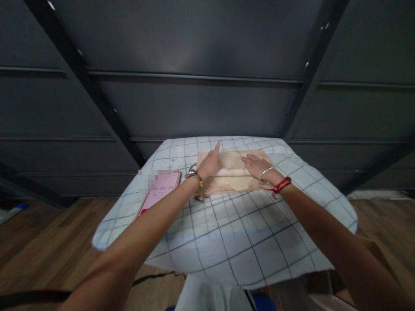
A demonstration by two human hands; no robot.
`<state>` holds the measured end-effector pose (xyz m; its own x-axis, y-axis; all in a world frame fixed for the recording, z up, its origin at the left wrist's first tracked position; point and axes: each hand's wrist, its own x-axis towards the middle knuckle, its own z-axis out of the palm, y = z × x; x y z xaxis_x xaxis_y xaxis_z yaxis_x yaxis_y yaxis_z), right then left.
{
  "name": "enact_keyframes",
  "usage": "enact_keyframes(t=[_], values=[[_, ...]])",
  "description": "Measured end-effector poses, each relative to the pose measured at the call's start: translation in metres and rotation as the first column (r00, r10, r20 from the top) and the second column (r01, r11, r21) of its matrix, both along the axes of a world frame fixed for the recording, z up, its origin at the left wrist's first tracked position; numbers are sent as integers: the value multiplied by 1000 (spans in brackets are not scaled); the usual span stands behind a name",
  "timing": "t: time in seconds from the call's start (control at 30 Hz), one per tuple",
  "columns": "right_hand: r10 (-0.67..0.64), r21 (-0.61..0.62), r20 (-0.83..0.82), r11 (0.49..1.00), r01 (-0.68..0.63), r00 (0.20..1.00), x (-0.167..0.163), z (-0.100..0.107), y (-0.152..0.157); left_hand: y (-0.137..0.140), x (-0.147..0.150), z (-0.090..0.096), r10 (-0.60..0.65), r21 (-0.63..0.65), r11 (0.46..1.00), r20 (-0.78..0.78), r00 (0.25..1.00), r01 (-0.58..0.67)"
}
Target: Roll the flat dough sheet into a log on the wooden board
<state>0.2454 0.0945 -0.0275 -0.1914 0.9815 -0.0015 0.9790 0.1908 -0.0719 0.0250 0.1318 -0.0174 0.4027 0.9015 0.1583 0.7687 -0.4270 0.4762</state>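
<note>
A flat tan sheet [233, 185], paper or cloth, lies on the checked cloth with a paler, whitish strip [231, 160] across its upper middle. My left hand [210, 165] rests at the left end of the strip, one finger stretched away from me and the others partly hidden. Flat on the strip's right part lies my right hand [257, 166], fingers extended and pointing left. Neither hand grips anything visible. At the left wrist, a small ring-shaped item shows just beside the sheet; its kind is unclear.
A phone [160, 190] with a pink screen lies on the white checked cloth [240, 229] left of the sheet, close to my left forearm. Dark metal panels [201, 108] rise behind the table. Wooden floor [61, 229] shows at both sides.
</note>
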Motion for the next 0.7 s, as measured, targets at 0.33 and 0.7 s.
enact_keyframes(t=[0.33, 0.7], values=[[-34, -54, -10, 998, 33, 999, -8, 6, -9, 1, 0, -4, -11, -27, 1000, -116, 993, 8], [-20, 75, 15, 997, 19, 1000, -11, 2, -24, -28, 1, -1, 46, 222, 975, -187, 981, -4]])
